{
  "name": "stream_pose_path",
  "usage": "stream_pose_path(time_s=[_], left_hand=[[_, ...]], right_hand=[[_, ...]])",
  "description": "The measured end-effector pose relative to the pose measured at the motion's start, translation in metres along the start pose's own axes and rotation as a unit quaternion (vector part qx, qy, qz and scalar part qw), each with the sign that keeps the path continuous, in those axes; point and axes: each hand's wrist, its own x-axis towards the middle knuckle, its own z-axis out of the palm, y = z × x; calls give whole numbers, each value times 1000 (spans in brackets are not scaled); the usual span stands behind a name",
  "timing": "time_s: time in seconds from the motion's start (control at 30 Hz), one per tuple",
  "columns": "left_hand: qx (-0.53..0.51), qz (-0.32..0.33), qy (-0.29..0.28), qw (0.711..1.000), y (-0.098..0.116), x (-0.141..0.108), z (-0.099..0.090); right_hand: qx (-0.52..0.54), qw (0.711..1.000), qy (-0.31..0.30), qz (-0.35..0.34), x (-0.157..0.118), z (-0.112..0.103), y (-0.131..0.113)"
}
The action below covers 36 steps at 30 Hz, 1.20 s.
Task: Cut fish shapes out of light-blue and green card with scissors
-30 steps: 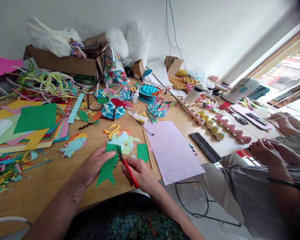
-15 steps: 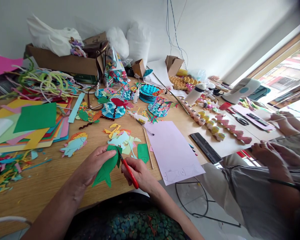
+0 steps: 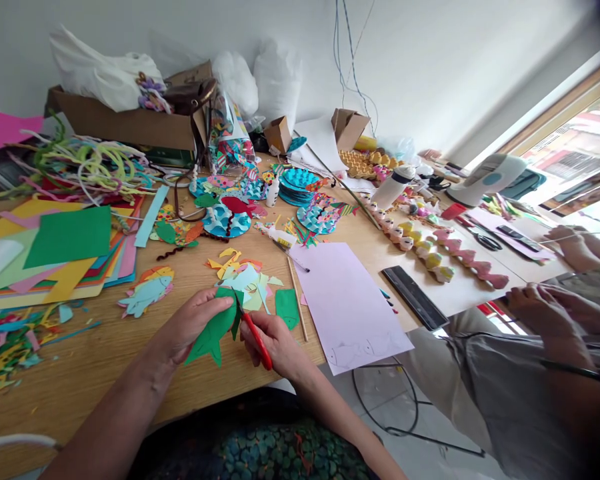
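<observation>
My left hand (image 3: 196,320) pinches a green paper fish (image 3: 211,340), its forked tail hanging toward me. In my right hand (image 3: 275,340) are red-handled scissors (image 3: 256,339), the blades at the upper right edge of the green paper. A strip of green paper hangs off beside the blades. Just beyond my hands lies a pile of pale blue and yellow paper scraps (image 3: 247,277). To the right of it rests a small green paper piece (image 3: 287,308) with a drawn line. A stack of cut paper fish (image 3: 147,293) lies left of my left hand.
A lilac sheet (image 3: 347,293) with pencilled fish hangs over the table's front edge, near a black ruler case (image 3: 415,298). Coloured paper sheets (image 3: 70,237) are stacked at left. Painted egg-carton strips (image 3: 470,260) lie at right, near another person's hands (image 3: 540,307).
My right hand and the scissors have shifted slightly, with the blades still at the green paper's edge. The fish's tail has lifted a little.
</observation>
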Motion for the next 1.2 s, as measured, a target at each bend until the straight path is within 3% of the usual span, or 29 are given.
stream_pose_path(time_s=[0.33,0.47,0.63,0.77,0.87,1.1,1.2], left_hand=[[36,41,49,997,9,27,-8],[74,49,45,995,14,29,-10],[133,74,40,987,19,27,-11],[200,110,10,974,21,31,-19],[252,118,-17,960,22,34,-23],[373,160,-61,912,29,30,-11],[372,151,-72,913,37,22,-17]], right_hand=[[132,988,76,18,25,-8,-1],[114,992,45,26,26,-19,-1],[85,994,69,-18,26,-33,-8],[39,995,89,-12,32,-38,-22],[-11,992,118,-52,40,-41,-33],[-86,993,-8,-75,61,-43,-53],[-76,994,-9,-75,57,-44,-59]])
